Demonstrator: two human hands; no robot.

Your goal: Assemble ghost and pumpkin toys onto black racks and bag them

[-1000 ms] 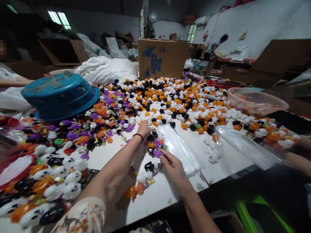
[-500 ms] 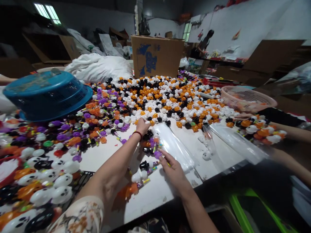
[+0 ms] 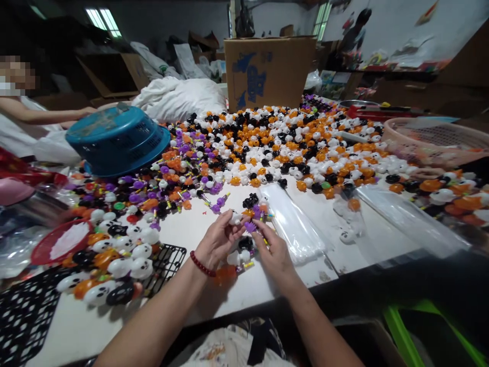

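Observation:
At the near edge of the white table, my left hand, a red bead bracelet at its wrist, is closed around a small white toy head. Close beside it, my right hand pinches a small purple toy between thumb and fingers. Below and between the hands lie a black toy and an orange toy, partly covered by my left hand. Another black toy sits just beyond my fingers. A stack of clear plastic bags lies right of my hands.
A large heap of white, orange and black toy heads spreads across the back, before a cardboard box. At left are an upturned blue basin and a red basket; at right, a pink basket. Co-workers stand left and far right.
My left hand has come back from the heap's edge toward my right hand, bringing a white toy head. My right hand stays near the purple toy. The view has shifted left.

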